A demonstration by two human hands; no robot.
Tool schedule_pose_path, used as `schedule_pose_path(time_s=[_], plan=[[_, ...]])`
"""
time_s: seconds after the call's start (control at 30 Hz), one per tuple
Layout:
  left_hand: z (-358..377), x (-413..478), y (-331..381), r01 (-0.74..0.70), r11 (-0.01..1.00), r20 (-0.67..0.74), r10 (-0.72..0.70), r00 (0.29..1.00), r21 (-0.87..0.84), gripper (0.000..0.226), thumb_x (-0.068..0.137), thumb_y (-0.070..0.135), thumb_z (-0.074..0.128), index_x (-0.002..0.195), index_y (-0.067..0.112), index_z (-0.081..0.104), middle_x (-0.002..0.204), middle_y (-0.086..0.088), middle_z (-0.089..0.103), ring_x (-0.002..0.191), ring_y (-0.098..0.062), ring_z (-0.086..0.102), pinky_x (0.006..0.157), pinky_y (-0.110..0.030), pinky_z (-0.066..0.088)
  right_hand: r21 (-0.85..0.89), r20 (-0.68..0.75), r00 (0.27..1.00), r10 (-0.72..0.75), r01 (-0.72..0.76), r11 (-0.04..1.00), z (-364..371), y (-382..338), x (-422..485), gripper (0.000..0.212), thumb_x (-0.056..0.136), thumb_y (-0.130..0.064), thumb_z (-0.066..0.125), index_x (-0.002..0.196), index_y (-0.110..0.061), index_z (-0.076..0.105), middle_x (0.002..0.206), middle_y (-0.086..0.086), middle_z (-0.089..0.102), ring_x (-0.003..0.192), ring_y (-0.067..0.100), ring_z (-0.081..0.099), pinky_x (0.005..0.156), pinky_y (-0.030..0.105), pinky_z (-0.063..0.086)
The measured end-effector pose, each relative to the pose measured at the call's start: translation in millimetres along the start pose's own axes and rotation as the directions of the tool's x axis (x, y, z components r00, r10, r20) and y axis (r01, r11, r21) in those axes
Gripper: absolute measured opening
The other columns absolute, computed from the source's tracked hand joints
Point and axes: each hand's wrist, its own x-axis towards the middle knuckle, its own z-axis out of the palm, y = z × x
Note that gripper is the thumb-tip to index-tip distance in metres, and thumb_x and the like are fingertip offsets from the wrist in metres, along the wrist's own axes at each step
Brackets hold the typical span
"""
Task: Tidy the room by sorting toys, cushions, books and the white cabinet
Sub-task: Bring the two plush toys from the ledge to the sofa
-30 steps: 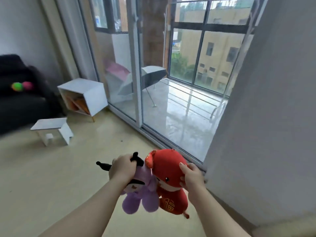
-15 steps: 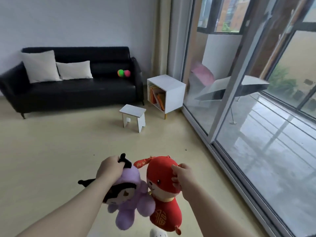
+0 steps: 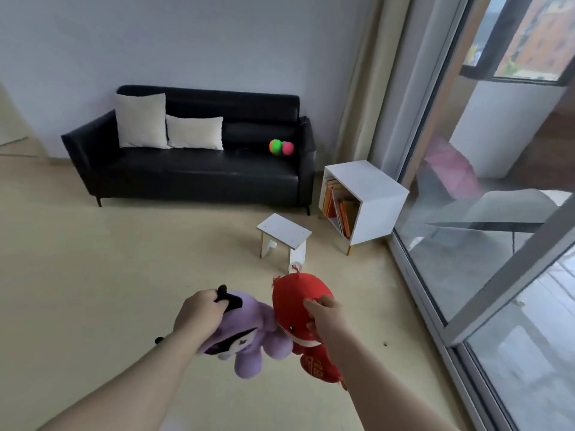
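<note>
Your left hand (image 3: 199, 312) grips the purple plush toy (image 3: 249, 337) at its head, fingers curled round a black ear; the toy hangs below the hand, feet down. Your right hand (image 3: 325, 318) grips the red plush toy (image 3: 295, 303) at the side of its head, thumb on top and fingers wrapped under. The two toys touch each other between your hands, both held off the beige floor (image 3: 93, 275). Ahead, the black sofa (image 3: 186, 178) stands against the far wall. Two cream cushions lean on its backrest at the left end: the larger cushion (image 3: 141, 119) upright, the smaller cushion (image 3: 195, 132) just beside it on the right, touching it. Toward the sofa's right end a green-and-orange ball (image 3: 275, 147) and a pink ball (image 3: 288, 148) rest side by side on the seat. The white cabinet (image 3: 376, 200) stands just right of the sofa, near the sliding glass door (image 3: 466, 244), its open face toward the sofa; books (image 3: 339, 206) stand inside, some leaning. A small white stool (image 3: 283, 231) stands on the floor between the cabinet and your hands.
</note>
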Motion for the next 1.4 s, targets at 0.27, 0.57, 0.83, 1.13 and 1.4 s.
schedule_pose_path(time_s=[0.27,0.57,0.83,1.13,1.4], plan=[[-27,171,23,0.052,0.999,-0.030,-0.053,0.998,-0.012,0.023,0.092,0.017,0.051,0.069,0.013,0.055,0.062,-0.002,0.050,0.068,-0.025,0.049,0.049,-0.025,0.030,-0.090,0.037,0.999,-0.006,0.009,0.996,71,-84,145,0.023,0.089,-0.011,0.050,0.068,-0.019,0.046,0.066,0.001,0.045,0.056,0.013,0.040,0.051,0.024,0.031],[-99,391,59,0.034,0.999,-0.017,-0.034,0.999,-0.032,0.023,0.092,0.019,0.050,0.106,0.013,0.068,0.099,-0.009,0.066,0.085,-0.026,0.058,0.068,-0.028,0.042,-0.120,0.039,0.999,0.005,0.000,0.993,185,-214,309,0.023,0.087,-0.015,0.055,0.066,-0.021,0.047,0.070,0.000,0.050,0.065,0.018,0.045,0.056,0.025,0.032],[-125,568,96,0.064,0.994,-0.070,-0.070,0.995,-0.088,0.013,0.092,0.021,0.054,0.086,0.014,0.064,0.071,-0.007,0.058,0.067,-0.024,0.052,0.051,-0.025,0.033,-0.159,0.095,0.995,-0.007,0.022,0.987,261,-316,453,0.007,0.093,-0.015,0.049,0.087,-0.013,0.052,0.069,-0.001,0.053,0.058,0.012,0.048,0.054,0.023,0.037],[-155,783,152,0.149,0.988,-0.077,-0.152,0.985,-0.039,0.017,0.091,0.021,0.054,0.075,0.015,0.058,0.079,-0.008,0.060,0.077,-0.025,0.053,0.056,-0.028,0.034,-0.131,0.192,0.981,0.017,0.008,0.991,341,-439,649,0.007,0.092,-0.013,0.050,0.086,-0.014,0.054,0.065,-0.001,0.053,0.056,0.011,0.046,0.054,0.023,0.036],[-178,985,206,0.147,0.986,-0.139,-0.156,0.978,-0.075,0.023,0.092,0.021,0.052,0.101,0.005,0.067,0.099,-0.013,0.065,0.092,-0.031,0.059,0.069,-0.027,0.038,-0.092,0.158,0.987,0.037,-0.023,0.996,402,-548,809,0.008,0.093,-0.021,0.052,0.085,-0.021,0.051,0.077,-0.002,0.054,0.079,0.019,0.055,0.079,0.042,0.047]])
